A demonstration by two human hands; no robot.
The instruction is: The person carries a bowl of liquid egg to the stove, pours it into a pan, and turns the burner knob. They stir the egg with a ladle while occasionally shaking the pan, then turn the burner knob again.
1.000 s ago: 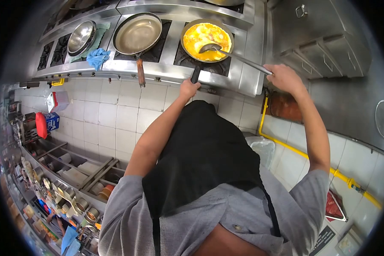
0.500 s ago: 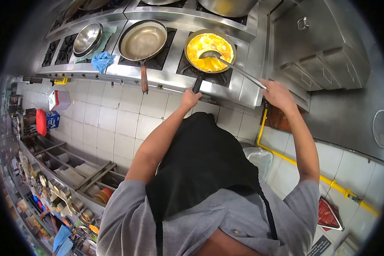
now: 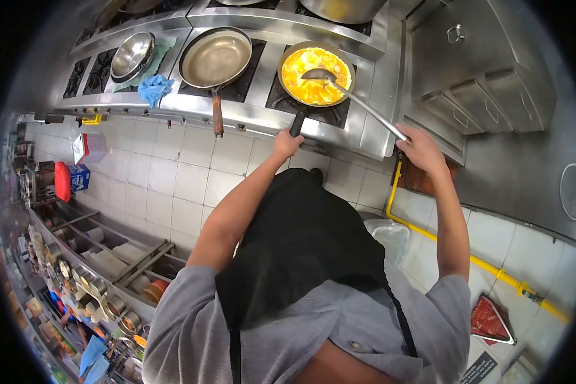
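Pan [image 3: 281,73] of egg-like mixture [image 3: 317,93] sits ahead of the left hand [image 3: 288,144], which grips its handle [image 3: 297,122]; right hand [image 3: 421,150] clasps a ladle [image 3: 315,75] angled into it. Stirring seems underway; another stroke needs steady bracing.

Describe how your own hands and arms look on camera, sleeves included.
My left hand and right hand are bare: no gloves. Both forearms are uncovered, with no watch or bracelet visible. The short sleeves are plain grey cloth, ending near the elbows. A black apron covers my front.
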